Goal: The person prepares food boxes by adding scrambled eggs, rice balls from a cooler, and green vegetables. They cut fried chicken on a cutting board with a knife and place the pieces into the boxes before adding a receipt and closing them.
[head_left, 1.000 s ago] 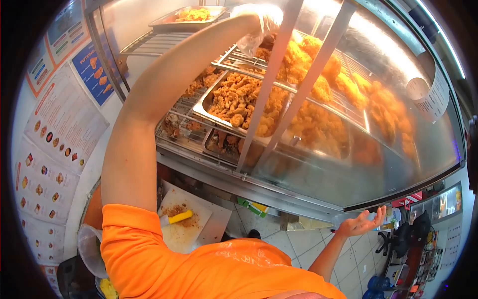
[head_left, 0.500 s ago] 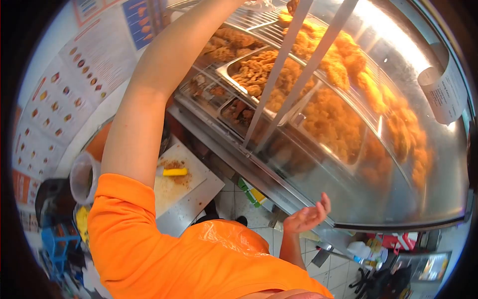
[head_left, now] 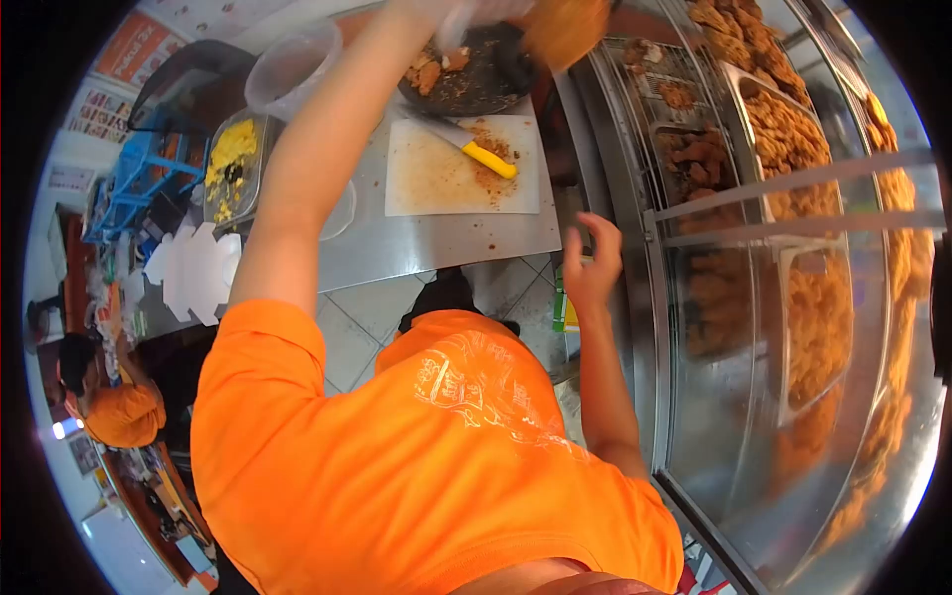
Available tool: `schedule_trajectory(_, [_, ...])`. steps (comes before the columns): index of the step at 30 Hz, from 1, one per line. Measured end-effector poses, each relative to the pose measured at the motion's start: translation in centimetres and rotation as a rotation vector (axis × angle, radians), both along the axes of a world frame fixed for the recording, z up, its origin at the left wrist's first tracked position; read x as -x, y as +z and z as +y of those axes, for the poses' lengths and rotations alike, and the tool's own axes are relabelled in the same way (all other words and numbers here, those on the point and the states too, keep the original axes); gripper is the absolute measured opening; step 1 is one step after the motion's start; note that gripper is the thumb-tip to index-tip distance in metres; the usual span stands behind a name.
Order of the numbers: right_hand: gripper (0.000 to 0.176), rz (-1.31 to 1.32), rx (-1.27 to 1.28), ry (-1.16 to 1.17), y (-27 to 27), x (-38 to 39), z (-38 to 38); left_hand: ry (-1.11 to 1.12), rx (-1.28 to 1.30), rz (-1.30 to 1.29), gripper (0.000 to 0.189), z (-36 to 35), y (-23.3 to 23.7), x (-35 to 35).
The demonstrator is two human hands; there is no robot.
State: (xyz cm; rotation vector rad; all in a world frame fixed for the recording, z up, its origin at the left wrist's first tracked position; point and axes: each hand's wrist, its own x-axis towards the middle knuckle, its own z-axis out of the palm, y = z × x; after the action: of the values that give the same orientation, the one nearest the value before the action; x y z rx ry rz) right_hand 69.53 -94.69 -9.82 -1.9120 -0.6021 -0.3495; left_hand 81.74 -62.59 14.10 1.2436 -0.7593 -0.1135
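My left hand is at the top edge, partly cut off and blurred, in what looks like a clear plastic glove. It holds a golden-brown piece of fried chicken. Just below it sits a black stone mortar with broken fried pieces inside. In front of the mortar, a knife with a yellow handle lies on a white cutting board strewn with brown crumbs. My right hand hangs in the air between the board and the display case, fingers loosely curled and apart, holding nothing.
On the right stands a glass display case with trays of fried chicken. A tub of yellow food, a clear container, white paper boxes and a blue rack are at left. Another person is farther left.
My view has swung from the display case to the cutting board. My left hand has brought the fried chicken out of the case to above the mortar.
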Motion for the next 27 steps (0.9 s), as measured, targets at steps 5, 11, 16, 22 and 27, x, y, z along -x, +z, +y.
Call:
schedule_trajectory(5, [0.034, 0.045, 0.336, 0.236, -8.4, -5.6, 11.7, 0.453, -0.066, 0.79, 0.07, 9.6, -19.3, 11.0])
schedule_trajectory(11, [0.046, -0.027, 0.66, 0.318, -14.1, -11.0, 19.8, 0.463, -0.309, 0.98, 0.076, 13.4, -37.3, 14.7])
schedule_trajectory(16, [0.053, -0.058, 0.971, 0.415, -11.6, -13.0, 21.5, 0.626, -0.548, 0.751, 0.075, 13.8, -35.3, 16.2])
schedule_trajectory(22, [0.059, 0.224, 1.111, 0.392, -6.6, -10.8, 21.5, 1.507, -1.07, 0.286, 0.066, 7.3, -32.2, 20.3])
schedule_trajectory(27, [0.049, 0.216, 0.78, 0.455, -6.7, -9.4, 17.4, 1.294, -1.154, 0.386, 0.053, 1.8, -36.7, 21.7])
